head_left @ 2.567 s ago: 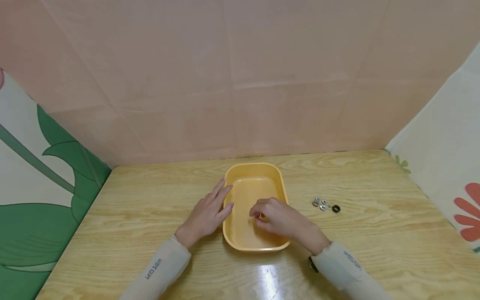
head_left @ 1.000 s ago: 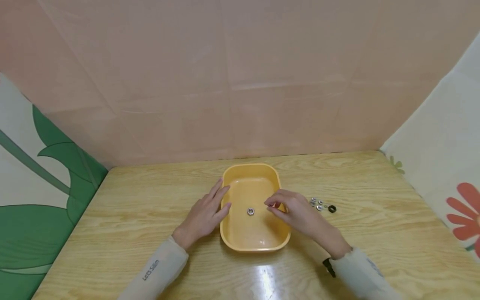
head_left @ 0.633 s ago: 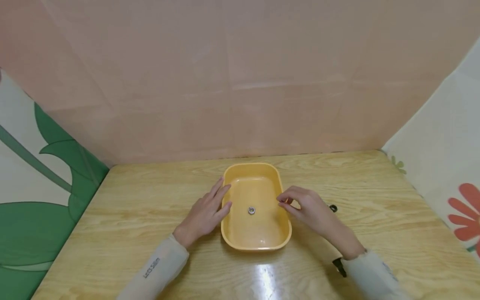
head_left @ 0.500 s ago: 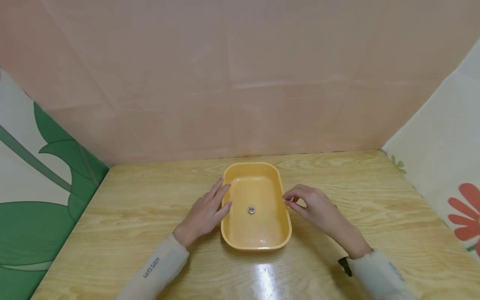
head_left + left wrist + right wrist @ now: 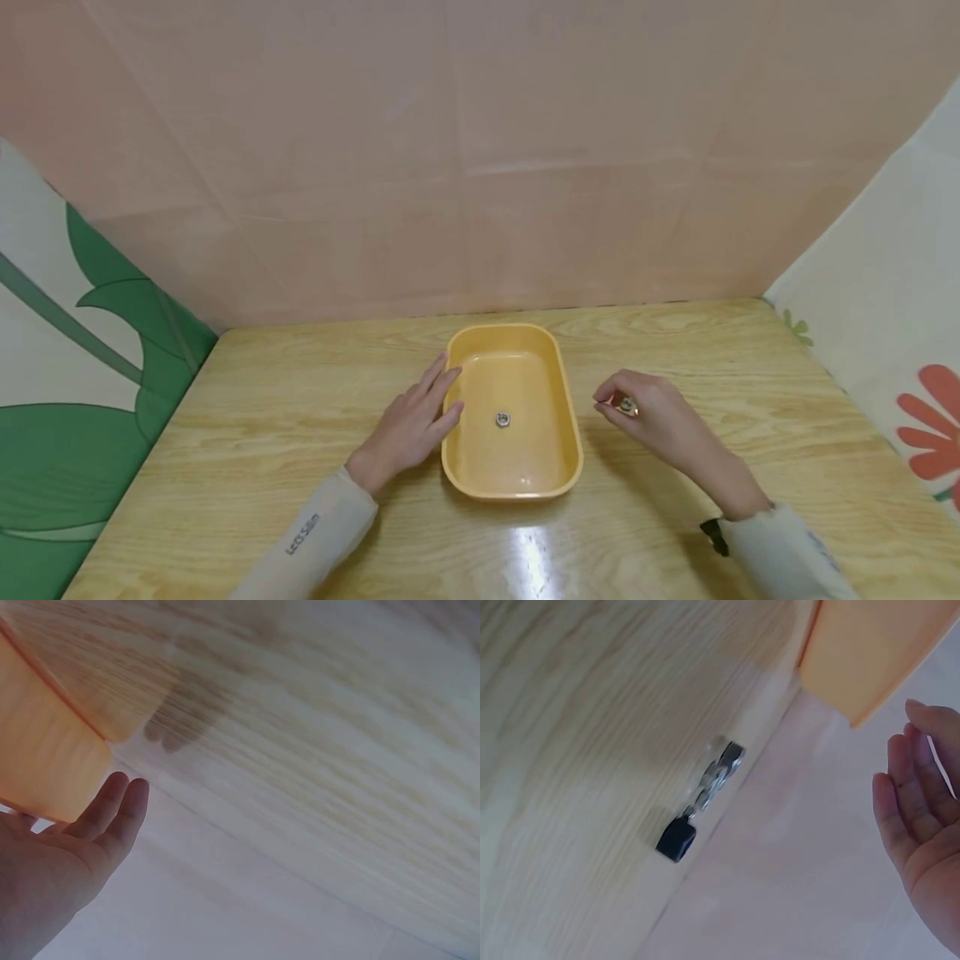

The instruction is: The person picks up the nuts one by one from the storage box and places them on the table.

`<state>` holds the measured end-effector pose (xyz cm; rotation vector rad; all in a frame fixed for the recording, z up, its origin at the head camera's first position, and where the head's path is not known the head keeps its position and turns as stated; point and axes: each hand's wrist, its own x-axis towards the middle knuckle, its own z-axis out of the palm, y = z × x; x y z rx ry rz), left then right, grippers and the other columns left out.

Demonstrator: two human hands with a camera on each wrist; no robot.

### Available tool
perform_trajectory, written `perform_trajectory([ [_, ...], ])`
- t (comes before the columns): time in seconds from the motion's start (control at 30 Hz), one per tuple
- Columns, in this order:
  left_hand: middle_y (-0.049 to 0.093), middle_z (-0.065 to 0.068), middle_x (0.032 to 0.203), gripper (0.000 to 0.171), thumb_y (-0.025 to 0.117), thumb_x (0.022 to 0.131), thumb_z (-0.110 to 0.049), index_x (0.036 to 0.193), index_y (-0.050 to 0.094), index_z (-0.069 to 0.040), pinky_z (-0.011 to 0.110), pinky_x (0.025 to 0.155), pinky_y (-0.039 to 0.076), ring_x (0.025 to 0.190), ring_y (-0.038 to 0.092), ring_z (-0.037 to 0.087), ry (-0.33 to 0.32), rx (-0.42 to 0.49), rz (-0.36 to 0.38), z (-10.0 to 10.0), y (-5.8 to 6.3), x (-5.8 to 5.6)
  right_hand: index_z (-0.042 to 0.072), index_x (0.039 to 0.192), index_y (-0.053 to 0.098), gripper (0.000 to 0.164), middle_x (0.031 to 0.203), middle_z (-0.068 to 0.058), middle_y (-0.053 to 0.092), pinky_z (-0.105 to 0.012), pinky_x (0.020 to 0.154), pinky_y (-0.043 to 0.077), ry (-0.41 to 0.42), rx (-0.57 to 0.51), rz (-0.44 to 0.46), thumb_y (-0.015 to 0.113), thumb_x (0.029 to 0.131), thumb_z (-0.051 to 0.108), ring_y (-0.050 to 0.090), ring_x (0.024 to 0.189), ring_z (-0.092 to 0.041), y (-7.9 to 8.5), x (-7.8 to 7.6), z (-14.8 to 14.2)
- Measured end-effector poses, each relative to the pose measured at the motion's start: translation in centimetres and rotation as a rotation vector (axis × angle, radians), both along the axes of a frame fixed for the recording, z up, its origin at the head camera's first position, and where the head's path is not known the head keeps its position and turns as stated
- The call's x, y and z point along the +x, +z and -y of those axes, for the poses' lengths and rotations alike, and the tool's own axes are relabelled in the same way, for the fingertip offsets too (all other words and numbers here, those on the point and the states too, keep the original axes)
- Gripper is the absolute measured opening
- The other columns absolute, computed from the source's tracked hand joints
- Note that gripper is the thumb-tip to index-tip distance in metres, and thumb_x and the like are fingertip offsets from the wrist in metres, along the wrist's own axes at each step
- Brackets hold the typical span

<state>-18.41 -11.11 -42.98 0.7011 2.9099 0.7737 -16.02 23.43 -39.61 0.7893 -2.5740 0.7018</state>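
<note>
A yellow plastic tray (image 5: 512, 497) sits mid-table with one silver hex nut (image 5: 503, 420) on its floor. My left hand (image 5: 405, 427) rests on the tray's left rim, fingers spread and fairly straight; the left wrist view shows those fingers along the tray wall. To the right of the tray hovers my right hand (image 5: 651, 417), thumb and fingers bent toward each other with nothing visible between the tips. Small metal nuts (image 5: 627, 406) show through the loop of thumb and finger. In the right wrist view a black nut (image 5: 676, 840) lies in a row with several silver ones (image 5: 714, 777).
The wood-grain table (image 5: 315, 375) runs back to a plain pinkish wall covering (image 5: 465, 208). Printed side panels with a green plant (image 5: 161, 333) and a red flower (image 5: 937, 425) flank it. A dark band (image 5: 715, 537) shows at the right sleeve's cuff.
My right hand has left the tray's interior and moved right, over the loose nuts, hiding most of them. A nut now shows on the tray floor. The left hand has stayed put.
</note>
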Motion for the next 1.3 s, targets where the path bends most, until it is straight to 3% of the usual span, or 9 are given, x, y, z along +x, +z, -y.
perform_trajectory([
  [0.23, 0.013, 0.004, 0.168, 0.059, 0.038, 0.105, -0.047, 0.156, 0.031, -0.019, 0.057, 0.106, 0.043, 0.134, 0.049, 0.038, 0.005, 0.008, -0.006, 0.0, 0.0, 0.1, 0.012, 0.086, 0.072, 0.017, 0.078, 0.008, 0.071, -0.026, 0.059, 0.054, -0.028, 0.013, 0.036, 0.08, 0.078, -0.001, 0.062, 0.068, -0.003, -0.2, 0.2, -1.0],
  [0.37, 0.015, 0.006, 0.168, 0.058, 0.038, 0.105, -0.046, 0.156, 0.032, -0.02, 0.057, 0.105, 0.044, 0.133, 0.05, 0.038, 0.012, 0.004, -0.009, 0.0, 0.0, 0.2, 0.009, 0.09, 0.074, 0.014, 0.081, 0.005, 0.072, -0.029, 0.061, 0.056, -0.05, 0.033, 0.077, 0.078, 0.08, 0.0, 0.064, 0.07, -0.006, -0.4, 0.4, -1.5],
  [0.87, 0.015, 0.005, 0.168, 0.059, 0.036, 0.105, -0.048, 0.157, 0.03, -0.021, 0.057, 0.107, 0.042, 0.135, 0.048, 0.038, 0.007, -0.005, 0.005, -0.1, -0.1, 0.0, 0.011, 0.089, 0.074, 0.01, 0.084, 0.003, 0.074, -0.031, 0.062, 0.055, -0.134, 0.11, 0.095, 0.078, 0.082, 0.006, 0.067, 0.072, -0.012, -1.0, 0.3, -4.1],
  [1.17, 0.014, 0.005, 0.168, 0.059, 0.036, 0.105, -0.048, 0.157, 0.03, -0.02, 0.056, 0.107, 0.042, 0.134, 0.049, 0.038, 0.001, -0.009, 0.0, -0.1, -0.1, 0.0, 0.007, 0.09, 0.074, 0.006, 0.083, -0.004, 0.075, -0.038, 0.065, 0.057, -0.168, 0.144, 0.199, 0.075, 0.085, 0.009, 0.071, 0.074, -0.02, -0.9, 0.0, -5.1],
  [1.3, 0.014, 0.006, 0.168, 0.059, 0.036, 0.105, -0.048, 0.157, 0.03, -0.02, 0.056, 0.107, 0.042, 0.135, 0.049, 0.038, 0.003, -0.01, -0.003, -0.1, -0.1, 0.0, 0.007, 0.089, 0.075, 0.004, 0.082, -0.001, 0.074, -0.034, 0.064, 0.055, -0.179, 0.153, 0.234, 0.074, 0.085, 0.009, 0.068, 0.074, -0.017, -0.9, -0.1, -5.6],
])
